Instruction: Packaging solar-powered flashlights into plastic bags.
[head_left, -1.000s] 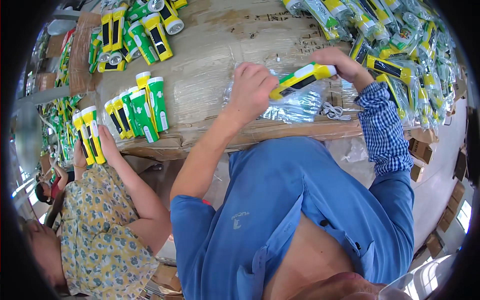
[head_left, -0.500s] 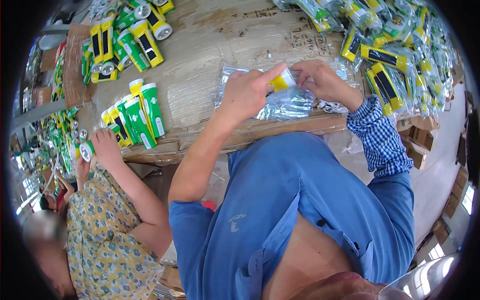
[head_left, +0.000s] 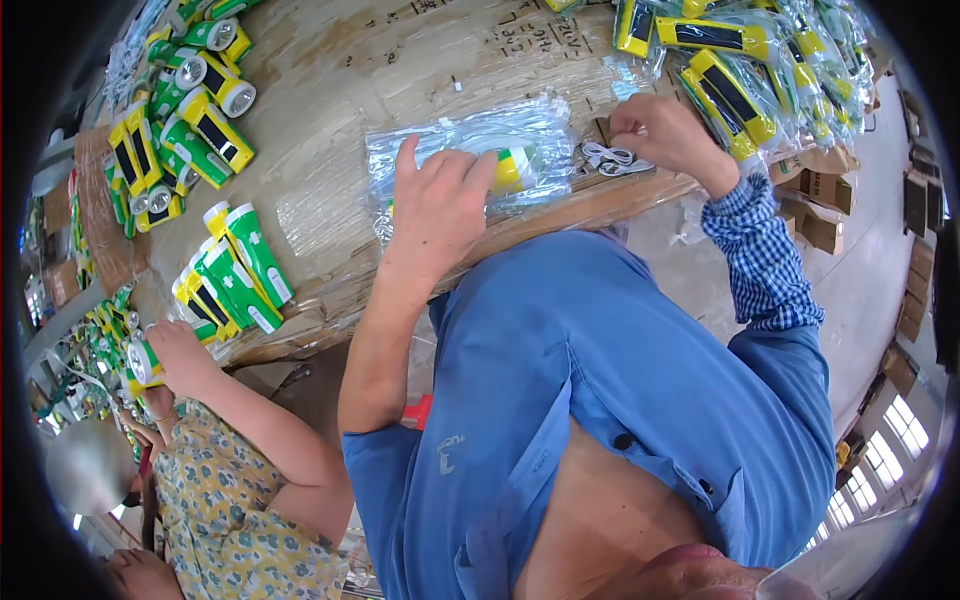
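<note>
Beneath left grip point(head_left: 441, 208), clamped flashlight point(head_left: 512, 172); I judge light, stiff, slick, best held mid-barrel. Right grip point(head_left: 672, 137): can't tell.

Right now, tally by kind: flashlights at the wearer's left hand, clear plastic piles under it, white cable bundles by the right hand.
flashlight at the left hand: 1
clear plastic pile: 1
white cable bundle by the right hand: 1
Total: 3

The torch point(head_left: 513, 172) shows yellow, the cable point(head_left: 612, 158) white, the bench point(head_left: 330, 130) tan, the shirt point(head_left: 510, 330) blue, the sleeve point(head_left: 755, 258) blue-and-white check, the blouse point(head_left: 235, 480) yellow with grey-blue flowers, and the boxes point(head_left: 828, 190) brown.
</note>
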